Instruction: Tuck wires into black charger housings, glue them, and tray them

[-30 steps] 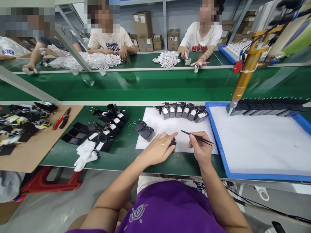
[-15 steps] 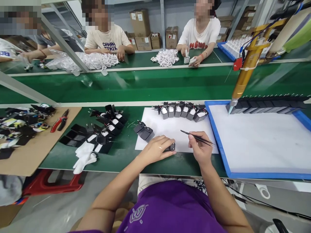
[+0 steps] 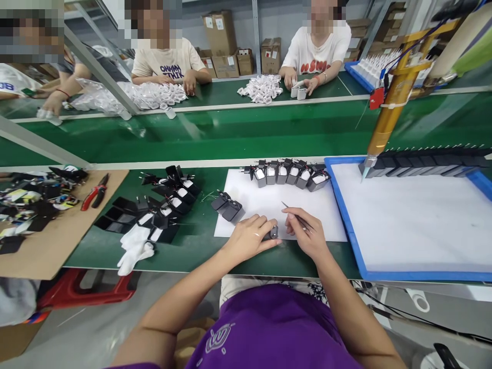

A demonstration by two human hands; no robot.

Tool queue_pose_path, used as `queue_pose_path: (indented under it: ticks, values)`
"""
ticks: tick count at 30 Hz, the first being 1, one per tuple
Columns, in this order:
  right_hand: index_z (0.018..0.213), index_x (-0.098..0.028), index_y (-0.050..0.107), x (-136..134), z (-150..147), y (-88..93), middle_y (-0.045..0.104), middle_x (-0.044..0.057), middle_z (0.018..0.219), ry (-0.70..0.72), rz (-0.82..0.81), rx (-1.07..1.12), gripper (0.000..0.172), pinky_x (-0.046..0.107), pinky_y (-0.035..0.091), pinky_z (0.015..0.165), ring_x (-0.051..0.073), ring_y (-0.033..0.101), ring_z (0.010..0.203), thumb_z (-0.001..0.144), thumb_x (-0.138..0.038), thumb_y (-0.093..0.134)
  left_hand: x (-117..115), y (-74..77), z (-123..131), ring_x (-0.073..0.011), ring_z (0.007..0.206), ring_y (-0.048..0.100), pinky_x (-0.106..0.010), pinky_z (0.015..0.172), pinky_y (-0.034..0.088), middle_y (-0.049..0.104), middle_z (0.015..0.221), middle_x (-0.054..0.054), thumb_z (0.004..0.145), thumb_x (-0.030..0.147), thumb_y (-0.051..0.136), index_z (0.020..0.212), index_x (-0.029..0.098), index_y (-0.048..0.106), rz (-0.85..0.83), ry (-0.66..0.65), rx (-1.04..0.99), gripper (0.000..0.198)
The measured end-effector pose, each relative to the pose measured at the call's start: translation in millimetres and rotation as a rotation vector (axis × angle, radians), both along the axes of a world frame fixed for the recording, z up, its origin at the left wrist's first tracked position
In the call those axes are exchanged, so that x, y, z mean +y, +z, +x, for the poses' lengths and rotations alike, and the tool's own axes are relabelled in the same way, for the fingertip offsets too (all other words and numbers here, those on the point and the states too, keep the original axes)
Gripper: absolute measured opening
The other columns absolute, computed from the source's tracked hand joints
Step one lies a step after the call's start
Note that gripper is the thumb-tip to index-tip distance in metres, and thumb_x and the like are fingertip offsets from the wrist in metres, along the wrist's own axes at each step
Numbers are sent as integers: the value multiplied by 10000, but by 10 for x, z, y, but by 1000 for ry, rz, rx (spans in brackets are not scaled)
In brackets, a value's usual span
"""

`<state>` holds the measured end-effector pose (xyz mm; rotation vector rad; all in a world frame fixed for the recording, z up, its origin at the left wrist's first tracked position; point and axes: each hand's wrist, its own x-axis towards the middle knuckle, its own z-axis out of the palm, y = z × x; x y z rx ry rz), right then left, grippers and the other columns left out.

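My left hand point(image 3: 248, 237) is closed over a small black plastic housing point(image 3: 273, 232) near the front edge of the white sheet point(image 3: 257, 197); most of the part is hidden under my fingers. In my right hand point(image 3: 307, 233) is a pair of dark tweezers point(image 3: 295, 214), with one end pointing up and left. My right fingertips are close to the housing, with a narrow gap between. Left of my hands stands a black housing with an open flap point(image 3: 229, 207). A curved row of black housings with white insides point(image 3: 288, 174) lines the back of the sheet.
At left are more black housings point(image 3: 177, 200), a white glove point(image 3: 134, 248) and red-handled pliers point(image 3: 95, 192) on cardboard point(image 3: 77, 225). A blue-framed tray point(image 3: 355, 246) sits at right under a yellow dispenser point(image 3: 388, 118). Co-workers sit across the green belt point(image 3: 230, 136).
My right hand has moved left toward the housing, and the tweezers have turned in my fingers. My left hand stays nearly in place on the housing.
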<state>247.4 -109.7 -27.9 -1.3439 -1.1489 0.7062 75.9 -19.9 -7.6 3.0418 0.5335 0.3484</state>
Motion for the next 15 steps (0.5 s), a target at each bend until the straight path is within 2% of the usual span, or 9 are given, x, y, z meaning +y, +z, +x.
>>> queue_pose_path:
  ticks: [3, 6, 15]
  values:
    - [1055, -225, 609, 18, 5, -8, 579, -1, 761, 143, -128, 78, 220, 241, 513, 547, 117, 584, 625, 919, -357, 499, 7, -24, 1, -224, 812, 610, -307, 646, 474, 635, 872, -64, 906, 586, 446, 1139, 179, 552, 12, 9, 2, 481]
    - [1076, -234, 571, 31, -7, -8, 551, -8, 794, 252, -211, 198, 235, 230, 534, 520, 119, 578, 658, 875, -354, 556, 8, -39, 6, -231, 833, 615, -314, 652, 484, 637, 897, -71, 913, 522, 486, 1170, 175, 540, 9, 10, -2, 435]
    - [1053, -231, 536, 51, -57, 9, 492, -21, 772, 280, -302, 354, 294, 197, 539, 416, 128, 554, 695, 812, -384, 608, -19, -98, 17, -234, 862, 610, -318, 660, 504, 636, 907, -72, 914, 438, 505, 1174, 162, 513, -57, 20, -50, 379]
